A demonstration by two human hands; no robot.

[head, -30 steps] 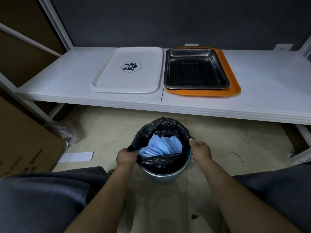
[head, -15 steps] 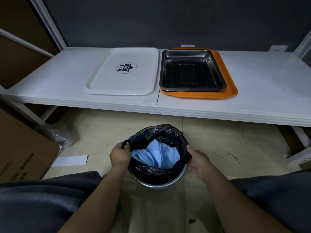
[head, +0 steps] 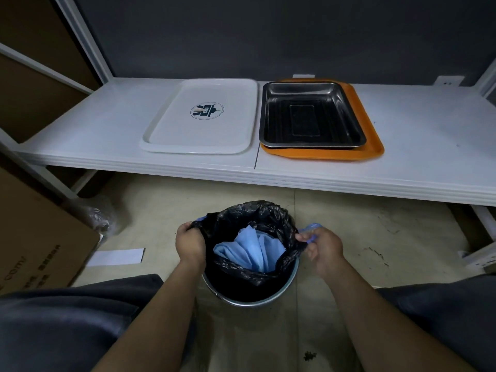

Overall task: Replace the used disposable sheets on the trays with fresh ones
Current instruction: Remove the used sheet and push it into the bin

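A metal bin (head: 284, 289) lined with a black bin bag (head: 257, 218) stands on the floor between my knees. Crumpled blue disposable sheets (head: 249, 252) lie inside it. My left hand (head: 189, 244) grips the bag's left edge. My right hand (head: 323, 247) pinches the bag's blue drawstring (head: 311, 228) at the right edge. On the white shelf (head: 429, 146) sit a bare white tray (head: 200, 116) with a round logo, and a steel tray (head: 311, 115) stacked on an orange tray (head: 373, 150).
A cardboard box (head: 35, 237) stands at the left on the floor, with a clear plastic bag (head: 98, 216) and a white paper slip (head: 116, 256) beside it. White shelf legs (head: 483, 221) stand at the right. My dark trouser knees flank the bin.
Both hands have lifted the bag's edges off the bin rim and pulled them apart. The right hand now pinches the blue drawstring. The view has shifted slightly.
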